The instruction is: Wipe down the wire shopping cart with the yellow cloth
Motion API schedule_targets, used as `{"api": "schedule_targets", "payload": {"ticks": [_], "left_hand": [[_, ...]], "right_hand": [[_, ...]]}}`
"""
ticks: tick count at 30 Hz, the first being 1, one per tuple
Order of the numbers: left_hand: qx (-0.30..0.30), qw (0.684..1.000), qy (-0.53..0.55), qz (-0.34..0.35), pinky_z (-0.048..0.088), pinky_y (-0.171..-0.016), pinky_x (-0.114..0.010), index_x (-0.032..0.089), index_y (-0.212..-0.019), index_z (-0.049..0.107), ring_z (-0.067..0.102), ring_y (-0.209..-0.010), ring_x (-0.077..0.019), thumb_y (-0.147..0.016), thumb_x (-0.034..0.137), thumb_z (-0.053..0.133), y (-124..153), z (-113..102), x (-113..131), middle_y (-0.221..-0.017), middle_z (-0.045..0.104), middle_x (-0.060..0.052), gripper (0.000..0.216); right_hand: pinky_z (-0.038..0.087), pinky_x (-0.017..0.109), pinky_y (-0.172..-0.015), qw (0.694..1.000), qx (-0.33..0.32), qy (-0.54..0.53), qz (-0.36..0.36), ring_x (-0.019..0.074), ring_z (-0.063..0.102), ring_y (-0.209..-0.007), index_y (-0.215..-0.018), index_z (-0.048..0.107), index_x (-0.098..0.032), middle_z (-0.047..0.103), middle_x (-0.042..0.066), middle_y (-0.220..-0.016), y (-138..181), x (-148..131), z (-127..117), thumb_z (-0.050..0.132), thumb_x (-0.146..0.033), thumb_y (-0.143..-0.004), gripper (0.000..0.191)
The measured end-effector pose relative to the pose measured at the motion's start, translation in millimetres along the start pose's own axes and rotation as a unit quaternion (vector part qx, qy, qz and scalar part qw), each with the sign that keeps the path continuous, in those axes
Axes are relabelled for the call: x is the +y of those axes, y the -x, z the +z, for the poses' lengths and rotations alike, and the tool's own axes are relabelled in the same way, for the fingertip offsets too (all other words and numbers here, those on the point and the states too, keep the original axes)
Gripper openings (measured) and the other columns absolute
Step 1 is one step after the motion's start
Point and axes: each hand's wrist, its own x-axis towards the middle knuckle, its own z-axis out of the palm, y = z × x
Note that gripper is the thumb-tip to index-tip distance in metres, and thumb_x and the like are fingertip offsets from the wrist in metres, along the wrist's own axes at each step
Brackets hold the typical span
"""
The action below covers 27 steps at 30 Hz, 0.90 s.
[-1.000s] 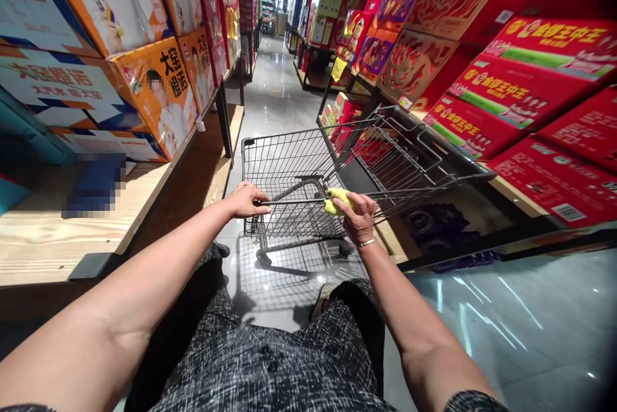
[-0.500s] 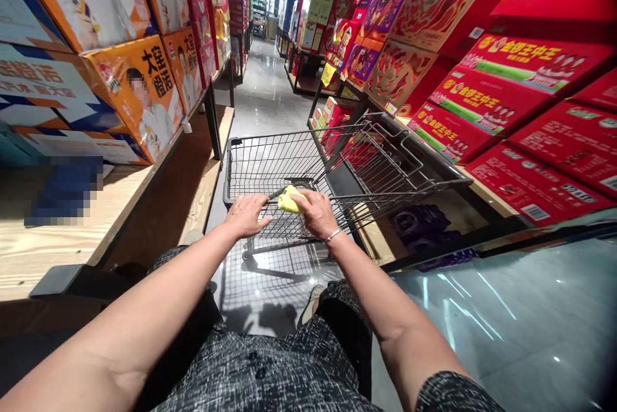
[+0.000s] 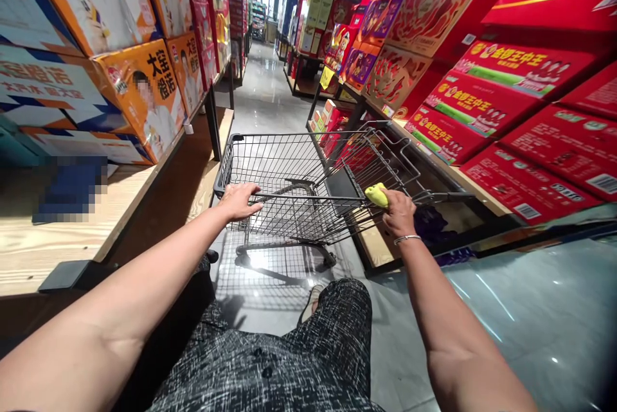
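A wire shopping cart (image 3: pixel 289 225) stands crosswise in the aisle just ahead of the person, its right end close by the shelving on that side. The left hand (image 3: pixel 238 202) is at the left part of the near top rail (image 3: pixel 313 197), holding it loosely with fingers bent over it and the thumb on the near side. Well apart from it, toward the right end of the same rail, the right hand (image 3: pixel 399 211) is closed around a yellow cloth (image 3: pixel 376 195), which bunches out to the left of the fingers against the rail; I can't tell how tightly it is pinched. A thin bracelet (image 3: pixel 407 240) circles that wrist.

On the near left, orange cartons (image 3: pixel 144 94) are stacked on a pale wooden shelf (image 3: pixel 62 251), with a dark-blue item (image 3: pixel 70 190), blurred out, lying in front of them. On the right rise red boxes (image 3: pixel 501 103) with yellow lettering; beyond them is a gold-patterned box (image 3: pixel 438 7), and farther along hangs a yellow tag (image 3: pixel 326 76). Dark purple packages (image 3: pixel 434 225) sit low under the right shelf. The glossy grey floor (image 3: pixel 265 100) runs on between the stacks to the bright far end.
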Motion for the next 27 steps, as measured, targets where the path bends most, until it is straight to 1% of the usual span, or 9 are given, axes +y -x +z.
{"api": "schedule_targets", "payload": {"ticks": [4,8,12,14,16,18,21,23,27], "left_hand": [[-0.018,0.999,0.009,0.037,0.023,-0.112,-0.053,0.022,-0.145,0.044,0.044,-0.133,-0.0335,-0.087,0.056,0.051,-6,0,25,-0.144,0.053,-0.011,0.068],[-0.033,0.997,0.049,0.046,0.024,-0.110,-0.050,0.028,-0.136,0.054,0.046,-0.132,-0.0295,-0.093,0.056,0.042,-11,5,32,-0.140,0.058,-0.005,0.053],[-0.022,0.994,0.092,0.062,0.029,-0.103,-0.048,0.029,-0.121,0.063,0.054,-0.118,-0.0258,-0.101,0.050,0.021,-12,7,25,-0.126,0.066,-0.003,0.052],[-0.020,0.993,0.101,0.065,0.029,-0.102,-0.047,0.028,-0.116,0.065,0.055,-0.114,-0.0253,-0.102,0.050,0.016,-12,6,22,-0.122,0.067,-0.002,0.056],[-0.012,0.992,0.104,0.064,0.029,-0.100,-0.047,0.026,-0.111,0.066,0.055,-0.112,-0.0254,-0.102,0.051,0.015,-12,5,20,-0.120,0.067,-0.003,0.058],[-0.002,0.992,0.106,0.065,0.029,-0.098,-0.047,0.024,-0.108,0.067,0.055,-0.112,-0.0258,-0.102,0.051,0.015,-12,4,18,-0.119,0.067,-0.004,0.058],[0.005,0.992,0.110,0.066,0.028,-0.096,-0.047,0.023,-0.106,0.067,0.055,-0.111,-0.0260,-0.101,0.052,0.017,-12,2,13,-0.117,0.068,-0.004,0.058],[0.008,0.991,0.114,0.065,0.027,-0.094,-0.046,0.024,-0.107,0.067,0.055,-0.110,-0.0257,-0.101,0.052,0.018,-11,1,9,-0.116,0.068,-0.003,0.057],[0.016,0.991,0.115,0.067,0.027,-0.094,-0.046,0.025,-0.106,0.068,0.055,-0.110,-0.0254,-0.101,0.051,0.019,-14,1,-1,-0.114,0.069,-0.002,0.055]], "right_hand": [[0.043,0.042,-0.093,0.995,0.023,-0.054,-0.081,0.0262,0.052,-0.110,-0.135,0.056,-0.022,0.057,0.012,-0.124,-2,-72,27,0.053,-0.005,-0.069,0.068],[0.043,0.042,-0.100,0.982,0.085,-0.079,-0.150,0.0248,0.051,-0.118,-0.135,0.055,-0.024,0.056,0.012,-0.129,-1,-149,57,0.052,-0.007,-0.081,0.057],[0.035,0.046,-0.113,0.960,0.155,-0.092,-0.213,0.0224,0.042,-0.136,-0.131,0.058,-0.030,0.056,0.007,-0.135,12,-187,92,0.049,-0.008,-0.090,0.048],[0.029,0.049,-0.118,0.955,0.152,-0.095,-0.236,0.0221,0.035,-0.143,-0.127,0.061,-0.033,0.057,0.004,-0.137,25,-195,113,0.048,-0.009,-0.092,0.044],[0.025,0.051,-0.120,0.955,0.097,-0.104,-0.259,0.0219,0.031,-0.147,-0.125,0.062,-0.033,0.057,0.002,-0.140,40,-200,133,0.047,-0.011,-0.094,0.041],[0.024,0.052,-0.121,0.948,-0.003,-0.126,-0.291,0.0215,0.031,-0.147,-0.128,0.062,-0.033,0.056,0.002,-0.144,57,-207,151,0.045,-0.012,-0.097,0.041],[0.026,0.052,-0.120,0.916,-0.174,-0.172,-0.318,0.0226,0.033,-0.146,-0.135,0.057,-0.028,0.051,0.003,-0.149,85,-216,174,0.043,-0.014,-0.098,0.042],[0.032,0.048,-0.118,0.897,-0.254,-0.195,-0.306,0.0228,0.039,-0.143,-0.135,0.057,-0.022,0.051,0.005,-0.149,101,-219,185,0.044,-0.017,-0.098,0.040],[0.040,0.041,-0.113,0.888,-0.292,-0.207,-0.290,0.0213,0.047,-0.137,-0.128,0.063,-0.017,0.056,0.009,-0.144,113,-213,192,0.046,-0.023,-0.097,0.037]]}}
